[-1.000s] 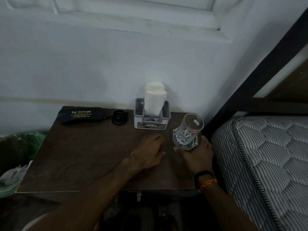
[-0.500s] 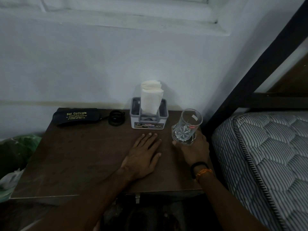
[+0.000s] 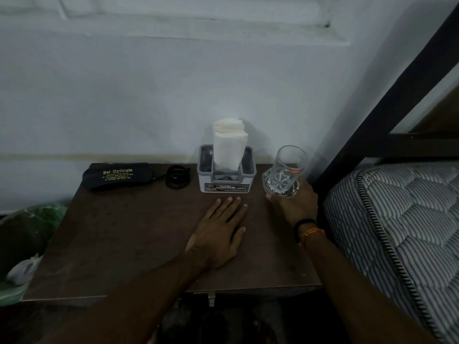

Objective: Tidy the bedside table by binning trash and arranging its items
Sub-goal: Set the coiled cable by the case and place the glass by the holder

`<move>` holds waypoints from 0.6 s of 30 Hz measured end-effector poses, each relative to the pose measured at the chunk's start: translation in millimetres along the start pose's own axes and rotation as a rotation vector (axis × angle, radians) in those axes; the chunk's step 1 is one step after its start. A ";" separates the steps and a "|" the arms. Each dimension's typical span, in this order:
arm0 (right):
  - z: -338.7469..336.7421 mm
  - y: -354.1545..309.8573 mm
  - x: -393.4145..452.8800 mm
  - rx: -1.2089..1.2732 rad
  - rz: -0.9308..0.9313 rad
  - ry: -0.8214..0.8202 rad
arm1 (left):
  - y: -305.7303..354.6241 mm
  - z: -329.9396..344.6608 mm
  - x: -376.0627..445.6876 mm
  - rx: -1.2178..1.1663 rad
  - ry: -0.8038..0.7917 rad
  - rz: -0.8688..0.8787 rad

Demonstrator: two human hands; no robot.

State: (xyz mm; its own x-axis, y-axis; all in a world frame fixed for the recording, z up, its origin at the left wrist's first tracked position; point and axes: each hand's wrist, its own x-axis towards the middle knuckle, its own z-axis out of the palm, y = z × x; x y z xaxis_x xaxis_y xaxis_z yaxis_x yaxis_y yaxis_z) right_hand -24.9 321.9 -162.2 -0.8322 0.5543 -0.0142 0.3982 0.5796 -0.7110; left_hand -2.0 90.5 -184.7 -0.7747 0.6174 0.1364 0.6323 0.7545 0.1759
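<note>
Right hand (image 3: 294, 207) clamped around clear faceted drinking glass (image 3: 285, 173), tilted at dark wooden bedside table's (image 3: 129, 239) back right corner, just right of grey napkin holder (image 3: 227, 178); left hand (image 3: 218, 234) flat, fingers spread, empty, nearer centre.

I see a dim room: a pale painted wall (image 3: 149, 95) with a moulded ledge (image 3: 198, 28) behind the dark wooden bedside table (image 3: 124, 244), a black bed frame (image 3: 387, 95) and striped quilted mattress (image 3: 397, 219) along its right edge
</note>
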 end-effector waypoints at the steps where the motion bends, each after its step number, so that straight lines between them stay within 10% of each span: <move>1: -0.6 -1.7 1.1 0.006 0.000 0.006 | 0.2 0.1 0.3 0.002 -0.002 0.000; 18: -6.2 -19.9 8.5 0.154 -0.053 -0.055 | -1.6 -3.0 1.4 -0.039 0.008 -0.009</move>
State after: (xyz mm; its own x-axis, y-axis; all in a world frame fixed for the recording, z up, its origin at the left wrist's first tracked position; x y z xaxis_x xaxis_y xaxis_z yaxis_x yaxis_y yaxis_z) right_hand -37.6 318.8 -143.8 -0.8720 0.4895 -0.0090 0.2926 0.5064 -0.8111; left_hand -4.2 89.5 -181.8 -0.7804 0.6087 0.1427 0.6248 0.7507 0.2147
